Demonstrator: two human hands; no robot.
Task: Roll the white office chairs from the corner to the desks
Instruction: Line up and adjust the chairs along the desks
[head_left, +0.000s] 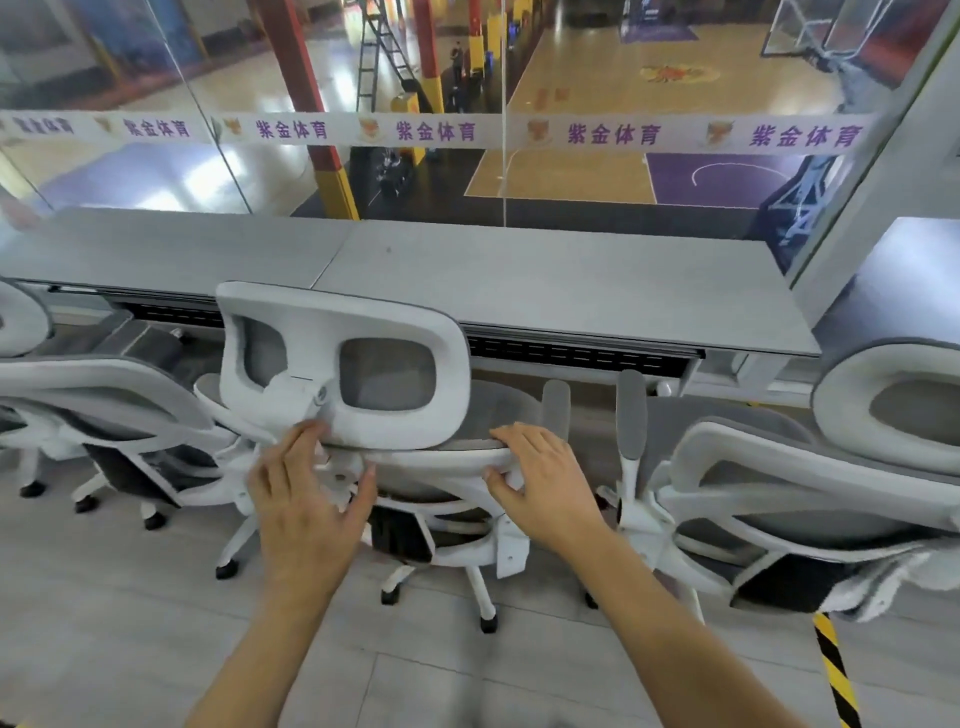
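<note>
- Seemingly the parking step: the white chair (387, 371) sits mid-frame, facing the tabletop (519, 280).
- Left hand (306, 493) rests on its back, fingers (304, 441) spread; right hand (548, 483) grips the top edge, fingers curled over.
- Next, probably a short straight push.

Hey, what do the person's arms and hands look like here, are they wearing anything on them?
The left forearm and right forearm are bare down to the picture's bottom edge, with no sleeves showing. The left hand and right hand are ungloved; no watch, bracelet or ring is visible on either.
</note>
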